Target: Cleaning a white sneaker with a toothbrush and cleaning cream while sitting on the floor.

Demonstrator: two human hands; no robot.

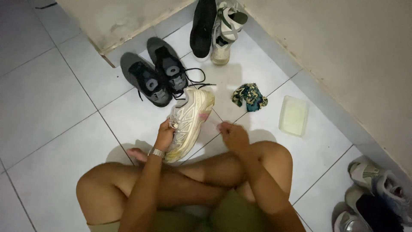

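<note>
Left hand (164, 134) grips cream sneaker (189, 122), toe up-right

There is just one camera. It sits on the person's head and looks almost straight down. It is close to the crossed legs (184, 180) and sees the white tiled floor (51, 111) out to the wall (343, 51) ahead.

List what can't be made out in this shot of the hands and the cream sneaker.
- Right hand, head view: blurred, so any small thing in its fingers can't be told.
- Cream sneaker: the left hand covers part of its side.
- Shoes at lower right: cut off by the frame edge.
- Plastic tub: contents unclear, too dim.
</note>
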